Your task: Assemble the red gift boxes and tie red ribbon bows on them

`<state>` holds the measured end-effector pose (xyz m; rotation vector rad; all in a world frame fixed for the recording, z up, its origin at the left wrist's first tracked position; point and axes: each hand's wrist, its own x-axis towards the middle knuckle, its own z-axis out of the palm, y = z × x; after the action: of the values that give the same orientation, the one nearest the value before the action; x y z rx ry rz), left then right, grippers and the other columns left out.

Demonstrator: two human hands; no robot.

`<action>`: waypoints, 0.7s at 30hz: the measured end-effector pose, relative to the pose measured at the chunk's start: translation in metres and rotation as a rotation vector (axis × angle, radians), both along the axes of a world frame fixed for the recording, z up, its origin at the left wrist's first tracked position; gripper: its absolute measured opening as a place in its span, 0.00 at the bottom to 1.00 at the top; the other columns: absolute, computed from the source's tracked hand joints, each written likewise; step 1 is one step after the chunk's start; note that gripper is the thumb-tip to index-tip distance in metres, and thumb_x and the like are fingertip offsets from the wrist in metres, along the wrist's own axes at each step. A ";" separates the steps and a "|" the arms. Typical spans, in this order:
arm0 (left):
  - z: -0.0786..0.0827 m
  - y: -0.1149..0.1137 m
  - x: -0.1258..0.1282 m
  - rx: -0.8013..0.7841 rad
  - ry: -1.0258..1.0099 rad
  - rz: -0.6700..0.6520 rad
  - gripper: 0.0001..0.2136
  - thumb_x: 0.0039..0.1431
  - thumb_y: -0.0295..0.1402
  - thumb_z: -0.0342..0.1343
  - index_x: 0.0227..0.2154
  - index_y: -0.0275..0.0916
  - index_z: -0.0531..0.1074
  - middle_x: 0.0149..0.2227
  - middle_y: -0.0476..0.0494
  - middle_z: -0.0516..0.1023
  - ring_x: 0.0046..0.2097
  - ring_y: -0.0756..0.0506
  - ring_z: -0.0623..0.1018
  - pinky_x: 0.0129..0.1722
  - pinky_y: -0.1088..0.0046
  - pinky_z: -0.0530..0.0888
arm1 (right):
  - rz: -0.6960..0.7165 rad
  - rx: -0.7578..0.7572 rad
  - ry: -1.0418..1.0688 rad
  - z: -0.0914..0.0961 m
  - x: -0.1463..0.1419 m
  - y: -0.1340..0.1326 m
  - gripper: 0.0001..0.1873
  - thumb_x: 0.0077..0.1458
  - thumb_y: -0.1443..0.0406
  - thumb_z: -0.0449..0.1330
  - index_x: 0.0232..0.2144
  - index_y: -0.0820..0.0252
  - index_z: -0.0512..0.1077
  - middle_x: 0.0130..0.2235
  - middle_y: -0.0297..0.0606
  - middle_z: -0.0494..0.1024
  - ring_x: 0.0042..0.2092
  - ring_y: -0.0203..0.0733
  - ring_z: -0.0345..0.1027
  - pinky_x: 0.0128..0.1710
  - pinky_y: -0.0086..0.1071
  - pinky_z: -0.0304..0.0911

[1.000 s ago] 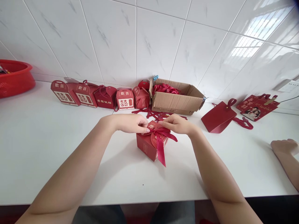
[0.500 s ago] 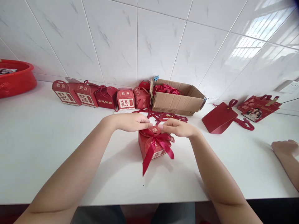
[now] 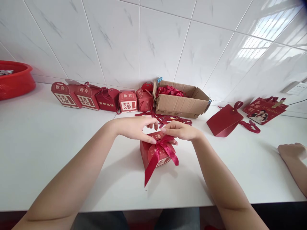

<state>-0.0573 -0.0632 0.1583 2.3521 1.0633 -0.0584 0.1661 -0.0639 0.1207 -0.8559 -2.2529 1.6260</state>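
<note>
A small red gift box [image 3: 155,156] with a red ribbon bow [image 3: 160,151] stands on the white table [image 3: 48,153] in front of me. My left hand [image 3: 134,127] rests on the box's top left, fingers pinched at the ribbon knot. My right hand [image 3: 179,130] presses on the top right, fingers curled onto the bow. One long ribbon tail hangs down the front to the table.
A row of finished red boxes [image 3: 96,99] lines the tiled wall. A cardboard box [image 3: 182,103] of red ribbons sits behind, loose ribbons [image 3: 168,118] before it. A flat red bag [image 3: 224,120], printed red bags [image 3: 263,110], a red basin [image 3: 14,80] and another person's hand [image 3: 291,151] lie around.
The box was turned so its front face and bow point toward me; the ribbon tail swung from right to left. Both hands stayed on the top.
</note>
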 end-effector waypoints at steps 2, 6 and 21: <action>0.001 -0.003 0.002 0.006 -0.053 0.004 0.21 0.53 0.50 0.56 0.45 0.45 0.71 0.50 0.45 0.69 0.48 0.44 0.70 0.42 0.73 0.66 | -0.015 -0.008 -0.005 0.001 0.000 -0.002 0.28 0.60 0.47 0.52 0.20 0.63 0.65 0.17 0.29 0.66 0.20 0.29 0.58 0.23 0.28 0.56; 0.002 -0.012 0.011 -0.007 -0.067 -0.038 0.15 0.55 0.47 0.55 0.35 0.42 0.76 0.43 0.45 0.72 0.43 0.45 0.72 0.40 0.73 0.66 | -0.020 0.000 -0.001 0.003 0.000 -0.002 0.26 0.59 0.48 0.55 0.25 0.64 0.71 0.18 0.29 0.67 0.21 0.30 0.60 0.23 0.27 0.57; -0.013 -0.012 0.025 0.051 -0.163 0.055 0.14 0.51 0.46 0.58 0.26 0.39 0.77 0.32 0.44 0.73 0.32 0.46 0.71 0.28 0.72 0.63 | 0.048 -0.012 0.149 -0.003 0.010 0.007 0.17 0.55 0.55 0.63 0.27 0.65 0.71 0.22 0.30 0.69 0.23 0.29 0.60 0.24 0.26 0.58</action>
<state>-0.0326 -0.0752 0.1457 2.3261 1.0597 0.1801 0.1765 -0.0569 0.1180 -0.6641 -2.1788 1.6664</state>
